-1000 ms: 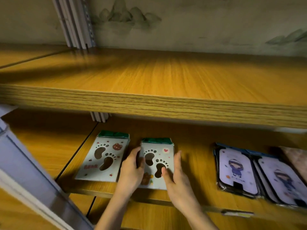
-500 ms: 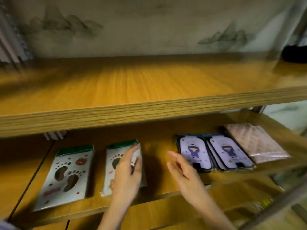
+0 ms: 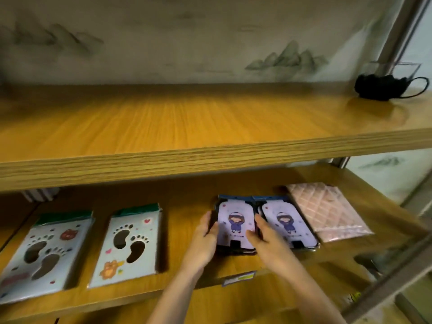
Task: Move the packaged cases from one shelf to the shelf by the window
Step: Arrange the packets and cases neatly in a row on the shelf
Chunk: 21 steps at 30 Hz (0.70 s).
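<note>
On the lower wooden shelf point(image 3: 187, 206) lie several packaged cases. Two white packs with footprint cut-outs sit at the left: one point(image 3: 44, 251) far left, one point(image 3: 129, 244) beside it. Two purple packs with a cartoon girl lie right of centre, the left one point(image 3: 235, 226) on a small stack and the right one point(image 3: 288, 226) next to it. My left hand point(image 3: 204, 239) grips the left edge of the left purple pack. My right hand point(image 3: 266, 239) presses its right edge, fingers lying between the two purple packs. A pink quilted pack point(image 3: 327, 211) lies furthest right.
The upper shelf point(image 3: 187, 120) is a broad wooden board with a black bundle and loop cord point(image 3: 383, 86) at its far right. A metal upright point(image 3: 397, 33) and a window edge stand at the right. A price label point(image 3: 238, 278) sticks to the lower shelf's front edge.
Both hands left the footprint pack and moved right to the left purple pack, closing on its two sides. My view swung right toward the window side.
</note>
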### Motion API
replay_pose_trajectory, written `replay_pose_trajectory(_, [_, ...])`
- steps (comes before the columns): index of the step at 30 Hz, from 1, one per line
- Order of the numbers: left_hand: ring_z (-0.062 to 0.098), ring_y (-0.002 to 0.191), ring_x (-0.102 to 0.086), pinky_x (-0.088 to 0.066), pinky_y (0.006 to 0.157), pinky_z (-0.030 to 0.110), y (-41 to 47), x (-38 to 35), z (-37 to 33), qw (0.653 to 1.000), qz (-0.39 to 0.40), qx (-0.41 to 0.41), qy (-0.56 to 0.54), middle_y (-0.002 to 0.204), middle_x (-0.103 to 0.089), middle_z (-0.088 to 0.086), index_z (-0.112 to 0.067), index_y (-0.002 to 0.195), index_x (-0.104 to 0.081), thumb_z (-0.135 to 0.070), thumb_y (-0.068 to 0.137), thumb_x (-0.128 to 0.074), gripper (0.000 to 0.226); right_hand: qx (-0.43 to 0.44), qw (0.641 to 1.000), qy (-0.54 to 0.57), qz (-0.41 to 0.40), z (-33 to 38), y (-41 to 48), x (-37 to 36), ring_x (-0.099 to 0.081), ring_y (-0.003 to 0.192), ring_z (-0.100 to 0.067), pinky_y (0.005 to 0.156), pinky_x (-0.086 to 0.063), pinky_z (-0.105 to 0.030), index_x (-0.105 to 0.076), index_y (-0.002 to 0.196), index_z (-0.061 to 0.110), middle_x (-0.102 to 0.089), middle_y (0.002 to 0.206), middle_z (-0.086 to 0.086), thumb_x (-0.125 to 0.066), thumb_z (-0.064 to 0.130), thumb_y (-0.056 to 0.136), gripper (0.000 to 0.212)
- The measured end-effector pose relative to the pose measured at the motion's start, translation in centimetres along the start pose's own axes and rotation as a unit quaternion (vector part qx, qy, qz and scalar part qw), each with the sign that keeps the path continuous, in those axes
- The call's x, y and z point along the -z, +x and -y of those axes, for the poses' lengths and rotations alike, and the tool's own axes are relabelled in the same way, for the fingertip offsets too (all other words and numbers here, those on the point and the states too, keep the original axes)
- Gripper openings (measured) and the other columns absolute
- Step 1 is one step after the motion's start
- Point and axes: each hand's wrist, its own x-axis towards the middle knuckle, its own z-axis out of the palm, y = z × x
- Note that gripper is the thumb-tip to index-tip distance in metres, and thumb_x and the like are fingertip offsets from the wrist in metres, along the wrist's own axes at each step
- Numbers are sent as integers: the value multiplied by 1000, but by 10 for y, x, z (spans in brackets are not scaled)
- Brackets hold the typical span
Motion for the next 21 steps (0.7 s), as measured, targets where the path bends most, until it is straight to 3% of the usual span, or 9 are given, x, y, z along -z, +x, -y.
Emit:
replay_pose_trajectory(4, [14, 126, -44, -36, 108, 38, 2, -28, 2, 999, -30, -11, -39, 139, -45, -3, -26, 140, -30, -11, 96, -37, 47, -1, 999, -5, 31, 7, 15, 11, -24, 141, -16, 112, -24, -32, -11, 149, 20, -18, 156, 2, -41, 27, 97, 60])
replay_pose_trajectory(10, [16, 127, -42, -37, 108, 39, -1, -37, 6, 990, -117, 13, -76, 139, -44, -2, -19, 141, -31, -2, 93, -40, 52, 16, 996, -28, 78, -3, 24, 11, -32, 137, -17, 110, -29, -34, -8, 148, 21, -26, 153, 0, -42, 26, 97, 62])
replay_pose_trajectory(14, [13, 126, -43, -36, 109, 38, -2, -36, 6, 992, -105, 12, -62, 135, -47, -6, -20, 139, -33, -1, 93, -40, 51, 15, 997, -2, 75, -6, 24, 6, -27, 140, -17, 114, -25, -37, -7, 148, 23, -19, 156, 1, -45, 24, 95, 65])
replay_pose_trajectory(17, [16, 130, -40, -35, 110, 41, -4, -30, 7, 991, -118, 18, -54, 140, -43, -4, -20, 140, -32, -1, 93, -39, 52, 20, 997, 25, 76, -5, 26, -1, -30, 138, -16, 114, -26, -36, -14, 147, 25, -26, 154, 1, -46, 21, 95, 61])
replay_pose_trajectory(21, [14, 115, -51, -48, 90, 27, -8, -3, 10, 988, -132, 37, -71, 133, -50, 1, -20, 137, -35, 2, 92, -39, 50, 34, 992, 55, 105, 4, 19, -23, -27, 139, -15, 113, -25, -35, -22, 145, 28, -23, 154, 4, -44, 16, 95, 56])
